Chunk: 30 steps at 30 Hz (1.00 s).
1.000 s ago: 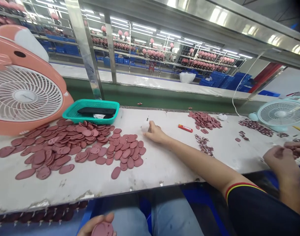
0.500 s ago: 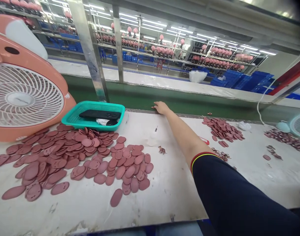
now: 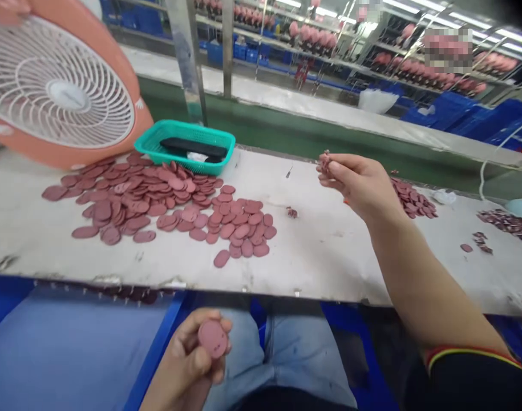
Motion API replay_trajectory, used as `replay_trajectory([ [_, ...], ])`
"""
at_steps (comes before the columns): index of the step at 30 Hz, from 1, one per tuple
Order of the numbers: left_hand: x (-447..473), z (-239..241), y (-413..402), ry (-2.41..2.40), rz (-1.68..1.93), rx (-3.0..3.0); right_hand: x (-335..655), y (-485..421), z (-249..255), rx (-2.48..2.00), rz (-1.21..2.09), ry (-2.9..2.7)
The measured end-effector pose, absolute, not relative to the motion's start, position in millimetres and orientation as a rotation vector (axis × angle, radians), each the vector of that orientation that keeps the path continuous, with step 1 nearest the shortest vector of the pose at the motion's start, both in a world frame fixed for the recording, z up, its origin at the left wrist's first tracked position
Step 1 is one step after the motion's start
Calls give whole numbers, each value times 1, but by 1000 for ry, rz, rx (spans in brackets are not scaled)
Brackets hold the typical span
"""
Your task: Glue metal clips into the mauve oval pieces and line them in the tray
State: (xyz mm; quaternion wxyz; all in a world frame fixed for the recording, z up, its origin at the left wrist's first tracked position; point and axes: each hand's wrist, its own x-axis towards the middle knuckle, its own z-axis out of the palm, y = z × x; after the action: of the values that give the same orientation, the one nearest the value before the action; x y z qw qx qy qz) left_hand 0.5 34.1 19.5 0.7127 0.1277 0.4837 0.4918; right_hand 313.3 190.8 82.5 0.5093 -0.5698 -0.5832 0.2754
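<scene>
A flat plum-coloured disc (image 3: 212,338) is held over the lap in the left hand (image 3: 189,365), pinched between the thumb, pressed at its lower left edge, and the fingers curled behind it and past its right side. Two small dark holes are seen near its lower edge. A small reddish-brown piece with shiny bits (image 3: 326,162) is gripped at the fingertips of the right hand (image 3: 361,182), which is raised over the far part of the table (image 3: 324,257); the thumb and forefinger are brought together on it, and its exact shape cannot be made out. On the hub of the orange fan (image 3: 68,96) a faint marking is too blurred to be read. The fan is formed of a smooth, glossy housing around a white grille with curved ribs. A heap of matte oval discs (image 3: 136,200) is spread in front of the perforated green plastic basket (image 3: 143,147), in which a long black object (image 3: 192,147) is laid. A small cluster of similar shiny bits (image 3: 292,212) is left on the pale, stained tabletop, to the right of the heap. Faded blue denim (image 3: 299,359) is seen below the table.
</scene>
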Motion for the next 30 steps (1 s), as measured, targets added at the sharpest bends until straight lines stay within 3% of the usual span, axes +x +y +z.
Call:
replay_trajectory([
  [6, 6, 23, 11, 990, 1014, 241, 212, 48, 70, -1001, 1270, -1518],
  [23, -1, 25, -6, 918, 937, 328, 181, 25, 64, -880, 1034, -1927],
  [30, -4, 21, -7, 868, 902, 328, 182, 28, 66, -862, 1082, -1974],
])
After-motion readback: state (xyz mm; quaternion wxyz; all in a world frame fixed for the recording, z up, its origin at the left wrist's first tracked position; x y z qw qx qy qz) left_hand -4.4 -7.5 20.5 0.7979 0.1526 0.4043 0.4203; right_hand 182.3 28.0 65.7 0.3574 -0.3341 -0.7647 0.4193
